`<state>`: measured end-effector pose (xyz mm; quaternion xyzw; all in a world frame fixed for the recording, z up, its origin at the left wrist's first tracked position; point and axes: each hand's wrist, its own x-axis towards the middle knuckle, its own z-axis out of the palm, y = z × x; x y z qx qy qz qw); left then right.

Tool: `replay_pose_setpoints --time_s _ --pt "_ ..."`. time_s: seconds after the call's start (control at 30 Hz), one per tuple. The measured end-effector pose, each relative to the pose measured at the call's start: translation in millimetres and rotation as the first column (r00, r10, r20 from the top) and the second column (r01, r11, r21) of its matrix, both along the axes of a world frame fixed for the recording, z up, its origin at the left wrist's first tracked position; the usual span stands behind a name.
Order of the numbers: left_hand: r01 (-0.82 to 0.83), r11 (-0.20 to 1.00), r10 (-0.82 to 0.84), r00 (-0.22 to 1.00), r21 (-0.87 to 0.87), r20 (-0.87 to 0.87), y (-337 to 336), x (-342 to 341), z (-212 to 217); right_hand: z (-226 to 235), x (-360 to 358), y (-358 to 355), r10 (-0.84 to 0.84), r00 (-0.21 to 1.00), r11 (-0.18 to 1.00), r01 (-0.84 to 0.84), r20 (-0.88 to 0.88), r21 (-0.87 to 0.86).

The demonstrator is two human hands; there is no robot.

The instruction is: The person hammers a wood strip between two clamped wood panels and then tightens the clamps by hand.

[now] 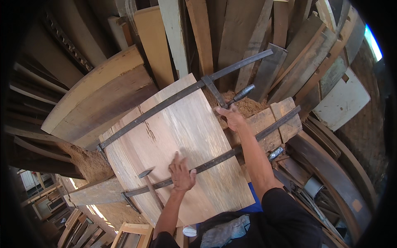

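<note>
A broad pale wooden panel (186,124) lies in front of me, with dark streaks in its grain. Two dark steel bar clamps span it: the far bar clamp (153,111) and the near bar clamp (219,160). My left hand (182,173) rests on the panel with fingers spread, touching the near bar. At the panel's right edge, my right hand (232,118) has its fingers closed around the lower end of the far clamp's jaw, below its screw handle (243,93); the fingertips are partly hidden. A hammer (153,188) lies on the panel left of my left hand.
Beneath the panel runs a worn wooden bench (269,128). Planks (178,37) stand along the back, and a thick curved board (99,95) sits at the left. Sawdust (248,108) has piled up behind the bench. A small wooden frame (132,231) is at lower left.
</note>
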<state>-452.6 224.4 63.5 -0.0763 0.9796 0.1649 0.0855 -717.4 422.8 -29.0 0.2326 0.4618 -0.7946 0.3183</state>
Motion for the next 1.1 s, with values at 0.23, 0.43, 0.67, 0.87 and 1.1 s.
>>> replay_pose_setpoints --time_s 0.23,0.43,0.67,0.87,1.1 --pt "-0.014 0.995 0.010 0.999 -0.101 -0.041 21.9 -3.9 -19.8 -0.3 -2.0 3.9 0.183 0.978 0.983 -0.182 -0.097 0.021" --pt "-0.058 0.994 0.048 0.992 -0.088 -0.115 19.4 -1.1 -16.3 -4.6 5.7 -15.8 0.195 0.965 0.964 -0.156 -0.175 0.214" --pt "-0.105 0.994 0.102 0.991 -0.034 -0.087 12.0 -2.8 -8.8 0.4 18.6 -25.3 0.035 0.982 0.977 0.005 -0.187 0.212" --pt "-0.138 0.990 0.140 0.988 0.036 -0.058 6.2 4.4 -7.8 -2.2 25.7 -36.5 0.018 0.975 0.986 0.020 -0.223 0.167" --pt "-0.154 0.984 0.164 0.980 0.092 -0.113 3.4 6.5 -7.0 -29.9 16.1 -26.1 0.050 0.924 0.969 0.046 -0.379 0.242"
